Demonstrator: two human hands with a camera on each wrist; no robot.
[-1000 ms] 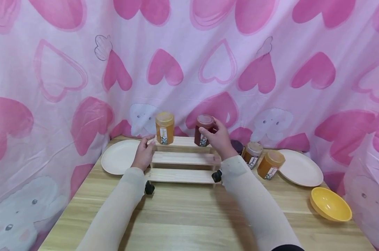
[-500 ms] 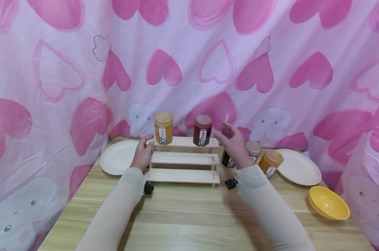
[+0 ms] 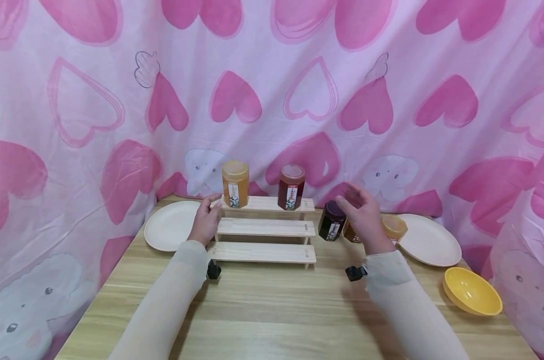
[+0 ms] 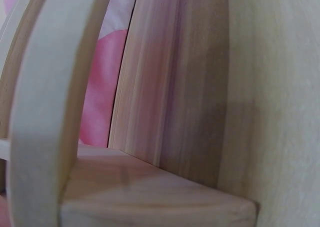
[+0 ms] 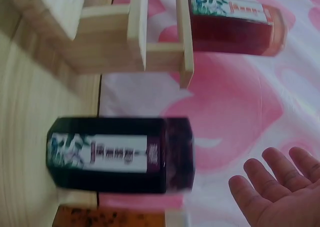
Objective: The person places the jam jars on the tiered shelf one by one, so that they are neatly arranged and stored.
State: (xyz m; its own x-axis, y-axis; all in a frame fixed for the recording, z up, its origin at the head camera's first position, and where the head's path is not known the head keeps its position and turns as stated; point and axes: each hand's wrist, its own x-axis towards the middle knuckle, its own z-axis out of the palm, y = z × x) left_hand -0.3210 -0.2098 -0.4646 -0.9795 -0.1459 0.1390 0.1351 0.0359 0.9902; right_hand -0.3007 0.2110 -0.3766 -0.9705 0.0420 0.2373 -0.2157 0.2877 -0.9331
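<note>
A three-step wooden display rack (image 3: 266, 227) stands on the table. My left hand (image 3: 204, 220) holds the left end of its top step; in the left wrist view the rack's wooden side (image 4: 45, 112) fills much of the frame. On that step stand a yellow honey jar (image 3: 235, 185) and a dark red jar (image 3: 292, 187), upright and apart. My right hand (image 3: 364, 215), its fingers spread loosely, hovers beside a dark purple jar (image 3: 332, 221) right of the rack. Behind the hand, an amber-brown jar (image 3: 352, 235) and an orange jar (image 3: 394, 227) are partly hidden.
One cream plate (image 3: 170, 227) lies left of the rack, and another cream plate (image 3: 434, 242) lies to the right behind the jars. A yellow bowl (image 3: 472, 291) sits near the table's right edge. A pink heart-patterned curtain (image 3: 272, 75) hangs around the table (image 3: 263, 310).
My right hand has let go of the dark red jar on the top step and moved right, past the purple jar. The left hand has stayed at the rack.
</note>
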